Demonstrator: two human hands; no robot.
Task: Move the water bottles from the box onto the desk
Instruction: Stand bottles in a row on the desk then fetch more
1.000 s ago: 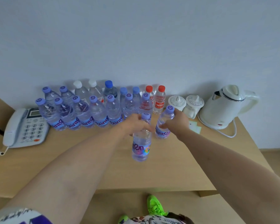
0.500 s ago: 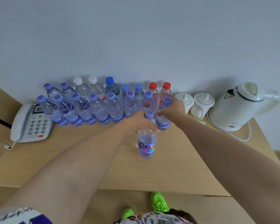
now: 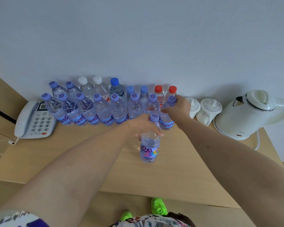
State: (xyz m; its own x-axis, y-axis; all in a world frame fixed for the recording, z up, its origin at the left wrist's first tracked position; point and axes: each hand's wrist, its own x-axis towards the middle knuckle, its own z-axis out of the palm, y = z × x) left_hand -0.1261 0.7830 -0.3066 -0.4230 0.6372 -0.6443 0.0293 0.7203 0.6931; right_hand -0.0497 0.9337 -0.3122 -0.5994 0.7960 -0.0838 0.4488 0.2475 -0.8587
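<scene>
Two rows of water bottles [image 3: 103,112] stand against the wall at the back of the wooden desk [image 3: 72,153], most with purple caps, a few with white, blue or red ones. My right hand [image 3: 179,108] grips a purple-capped bottle [image 3: 168,118] at the right end of the front row. My left hand [image 3: 143,126] holds another purple-capped bottle [image 3: 149,148] by its shoulder; it stands upright on the desk in front of the row. The box is out of view.
A white telephone [image 3: 33,120] lies at the desk's left end. Two white lidded cups [image 3: 208,110] and a white electric kettle [image 3: 246,113] with its cord stand to the right of the bottles. My green shoes [image 3: 158,207] show below the desk's front edge.
My right hand has carried its bottle back and left into the end of the front row. The left hand's bottle has moved slightly toward the row and stays upright.
</scene>
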